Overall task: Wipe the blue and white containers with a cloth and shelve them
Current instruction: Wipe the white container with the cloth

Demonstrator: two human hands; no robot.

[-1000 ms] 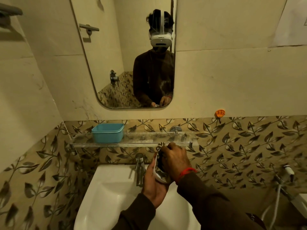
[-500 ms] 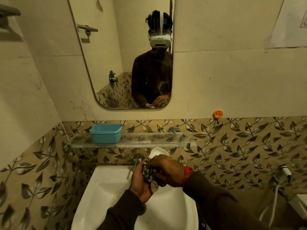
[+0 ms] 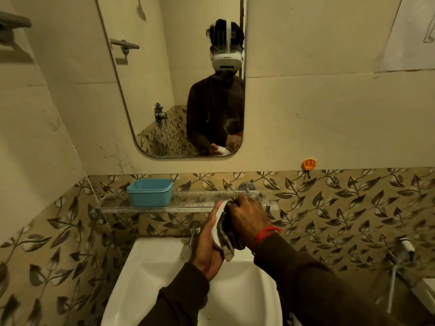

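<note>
A blue rectangular container (image 3: 150, 192) stands on the left part of the glass shelf (image 3: 188, 198). Above the sink my left hand (image 3: 208, 245) grips a white container (image 3: 216, 228), held on edge so only a thin strip of it shows. My right hand (image 3: 248, 218) presses a dark patterned cloth (image 3: 227, 238) against the white container, fingers closed on the cloth. Most of the white container is hidden behind the cloth and both hands.
A white sink (image 3: 164, 278) lies below my hands, with a chrome tap (image 3: 194, 230) just left of them. A mirror (image 3: 179, 78) hangs above the shelf. An orange hook (image 3: 308, 164) sticks to the wall at right. A hand sprayer (image 3: 404, 245) hangs at far right.
My hands have lifted slightly toward the shelf. The white container has turned in my left hand, and my right hand with the cloth has moved over its right side.
</note>
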